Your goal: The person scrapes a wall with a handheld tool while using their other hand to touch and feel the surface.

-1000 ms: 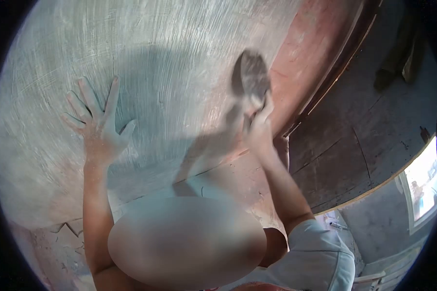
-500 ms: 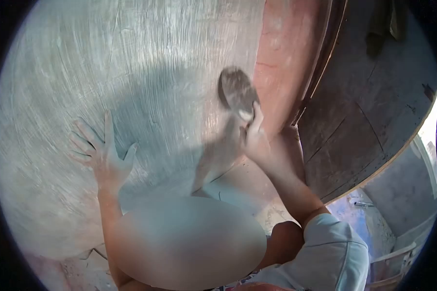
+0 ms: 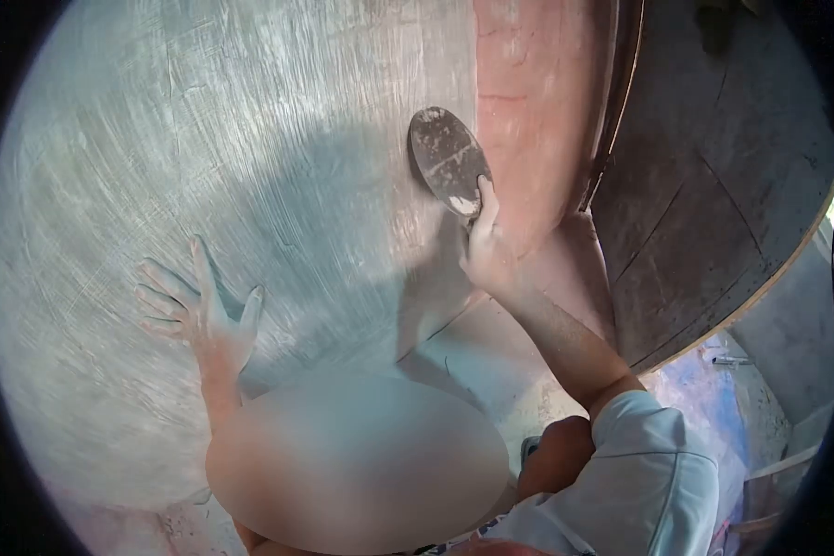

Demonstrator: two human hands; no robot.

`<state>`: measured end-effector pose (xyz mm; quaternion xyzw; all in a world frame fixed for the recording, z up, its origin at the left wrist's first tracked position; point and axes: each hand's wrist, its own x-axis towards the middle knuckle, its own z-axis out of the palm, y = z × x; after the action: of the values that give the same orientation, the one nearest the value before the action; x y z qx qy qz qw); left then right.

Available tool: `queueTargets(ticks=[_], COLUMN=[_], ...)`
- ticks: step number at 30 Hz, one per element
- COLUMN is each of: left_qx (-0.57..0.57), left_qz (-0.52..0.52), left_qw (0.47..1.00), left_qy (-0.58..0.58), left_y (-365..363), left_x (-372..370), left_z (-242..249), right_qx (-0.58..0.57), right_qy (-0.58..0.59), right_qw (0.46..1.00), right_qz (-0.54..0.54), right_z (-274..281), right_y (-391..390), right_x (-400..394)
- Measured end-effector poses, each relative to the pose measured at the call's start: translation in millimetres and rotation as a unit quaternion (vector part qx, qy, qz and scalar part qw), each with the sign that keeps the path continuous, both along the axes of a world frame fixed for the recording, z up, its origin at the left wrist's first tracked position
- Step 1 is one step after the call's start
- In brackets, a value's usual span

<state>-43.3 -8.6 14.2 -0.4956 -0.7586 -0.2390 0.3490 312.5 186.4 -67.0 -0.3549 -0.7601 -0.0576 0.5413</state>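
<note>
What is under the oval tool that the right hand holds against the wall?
Grey, scratched plaster wall surrounds the oval tool held by the right hand, with bare reddish wall beside it. The patch directly under the blade is covered. The left hand lies flat on the plaster.

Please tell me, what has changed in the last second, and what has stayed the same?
The right hand keeps its grip on the trowel, which slid leftward along the plastered wall. The left hand remains spread flat on the wall, appearing lower as the view shifted.

Blurred oval patch [image 3: 357, 459] over the lower left forearm [image 3: 221, 389]
</note>
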Motion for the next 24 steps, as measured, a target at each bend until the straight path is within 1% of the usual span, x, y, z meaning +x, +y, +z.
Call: queueTargets(ticks=[2, 3, 5, 6, 9, 10, 11, 12, 13, 15, 16, 18, 19, 20, 22, 23, 24], left_qx=[-0.003, -0.008, -0.019, -0.026, -0.022, -0.018, -0.016, -0.015, -0.010, -0.023, -0.021, -0.035, -0.037, -0.029, -0.024, -0.019, -0.012], left_qz=[-0.004, -0.012, -0.013, -0.010, -0.022, -0.022, -0.026, -0.029, -0.025, -0.005, 0.003, 0.009, 0.006, 0.001, -0.003, -0.010, -0.015], left_qw=[1.000, 1.000, 1.000, 1.000, 1.000, 1.000, 1.000, 0.999, 1.000, 1.000, 1.000, 0.999, 0.999, 1.000, 1.000, 1.000, 1.000], left_qy=[0.005, 0.002, 0.005, 0.006, -0.003, -0.008, -0.003, 0.001, -0.008, 0.003, 0.000, -0.001, -0.004, 0.005, 0.012, 0.010, 0.007], left_y=[0.2, -0.3, -0.4, -0.4, -0.8, -0.3, -0.2, -0.7, -2.3, -2.4, -4.0, -2.9, -2.0, -2.0, -3.0, -2.9, -1.9], left_x=[-2.3, -1.9, 1.8, 3.6, 0.3, -1.0, -2.4, -1.7, 1.6, 3.3, 2.0, 2.5, 2.5, 1.3, -0.1, 0.0, -0.7], left_z=[-3.5, -4.5, -4.5, -5.4, -7.3, -8.0, -8.2, -9.3, -10.5, -5.5, -5.5, -6.2, -6.9, -7.1, -8.4, -8.3, -8.2], right_qx=[-0.036, -0.010, -0.041, -0.076, -0.060, 0.060, 0.136, 0.211, 0.217, 0.079, -0.021, -0.088, -0.103, -0.105, -0.143, -0.009, 0.000], right_qy=[0.022, 0.053, 0.083, 0.074, 0.052, 0.017, -0.042, -0.100, -0.107, -0.008, -0.039, 0.012, 0.032, 0.029, 0.026, 0.019, 0.018], right_qw=[0.999, 0.996, 0.994, 0.994, 0.997, 0.998, 0.989, 0.969, 0.967, 0.997, 0.999, 0.996, 0.994, 0.994, 0.989, 1.000, 1.000], right_qz=[0.006, 0.065, 0.064, 0.018, 0.018, -0.005, -0.046, -0.085, -0.079, -0.023, -0.031, 0.001, 0.003, 0.000, -0.025, -0.009, 0.019], right_z=[16.3, 41.1, 113.4, 135.6, 106.8, 89.8, 68.9, 47.6, 27.1, 5.7, 49.0, 103.8, 126.1, 136.5, 145.8, 113.8, 90.0], right_y=[-5.5, 5.5, 4.7, 7.8, 22.7, 10.2, 2.0, -2.3, -2.7, 7.9, -22.4, -7.9, 4.4, 9.8, 13.5, 32.6, 24.2], right_x=[-3.2, -4.9, -12.3, -14.3, -14.8, -11.3, -6.1, -0.9, 1.4, -2.6, 0.2, -5.9, -8.4, -11.0, -18.7, -15.0, -12.6])
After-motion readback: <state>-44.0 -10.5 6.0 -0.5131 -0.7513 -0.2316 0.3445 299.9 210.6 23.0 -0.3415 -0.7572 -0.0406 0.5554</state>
